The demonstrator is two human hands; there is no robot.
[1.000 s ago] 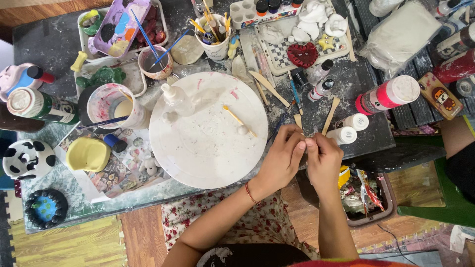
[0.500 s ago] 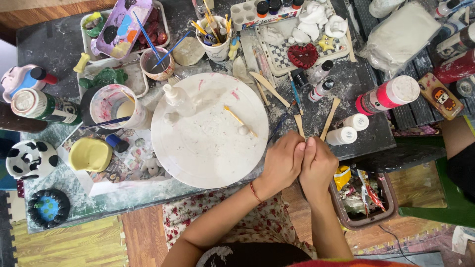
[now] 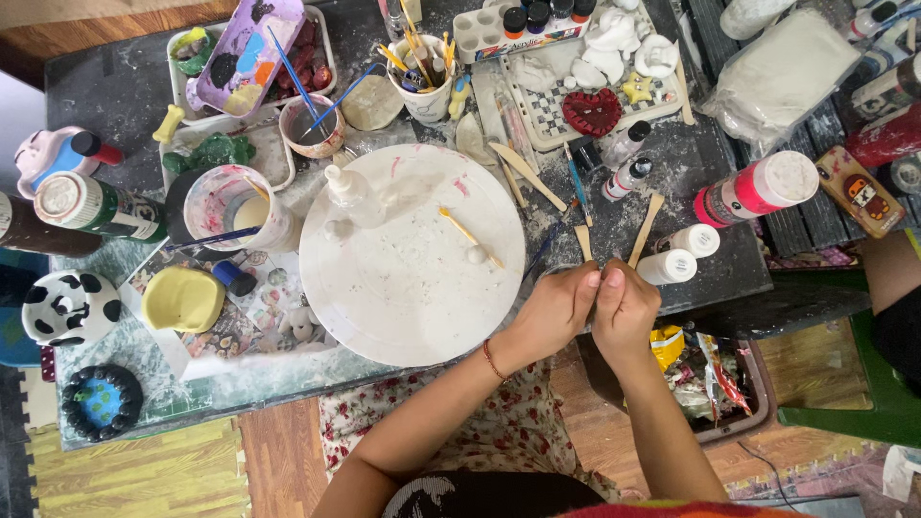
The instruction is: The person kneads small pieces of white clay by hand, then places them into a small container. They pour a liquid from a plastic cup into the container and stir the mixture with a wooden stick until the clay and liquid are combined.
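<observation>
Lower centre-right: left hand (image 3: 554, 309) and right hand (image 3: 624, 305) pressed together at table edge, fingers curled shut; whatever they pinch is hidden, cannot tell. Just left: round white board (image 3: 411, 254), chalky, bearing small clay ball (image 3: 476, 254) and yellow-tipped stick (image 3: 462, 230). Mid left: paint-smeared cup (image 3: 230, 206) with pale liquid. Top centre: cup of brushes (image 3: 424, 72). Upper left: purple palette (image 3: 251, 43) with paint blobs.

From my feed, both hands (image 3: 595, 307) meet at the table's near edge, just right of the round board (image 3: 413, 254). A small ball (image 3: 476, 254) and stick (image 3: 470, 237) lie on that board. Cup (image 3: 230, 206) sits left, bottles (image 3: 681, 254) right, brush pot (image 3: 422, 72) behind.
</observation>
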